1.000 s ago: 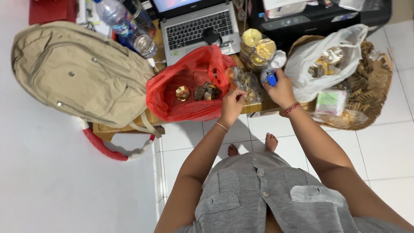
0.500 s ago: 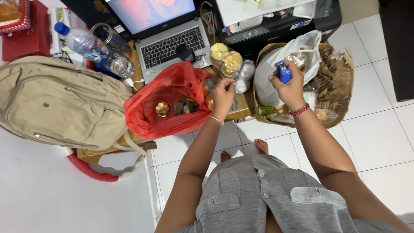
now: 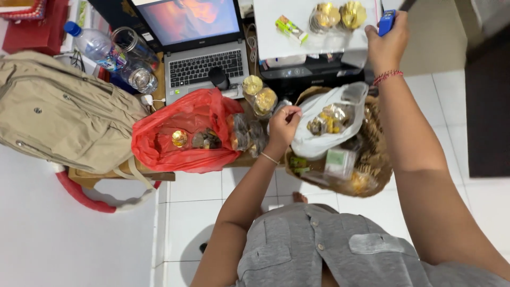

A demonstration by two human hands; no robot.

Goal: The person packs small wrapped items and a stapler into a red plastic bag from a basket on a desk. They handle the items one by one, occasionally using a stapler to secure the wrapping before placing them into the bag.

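Note:
My right hand is raised to the far right, shut on a small blue stapler beside a white sheet lying on the black printer. On that sheet sit gold-wrapped packs and a small green box. My left hand pinches the top of a clear plastic packet of sweets at the table's front edge, between the red plastic bag and the white plastic bag.
A beige backpack lies at the left. An open laptop, a water bottle and a glass jar stand behind the red bag. A woven basket holds the white bag and small packets. White floor tiles below.
My right hand has lifted the stapler up and away, from over the white bag to beside the sheet on the printer. My left hand stays on the packet. The view has shifted.

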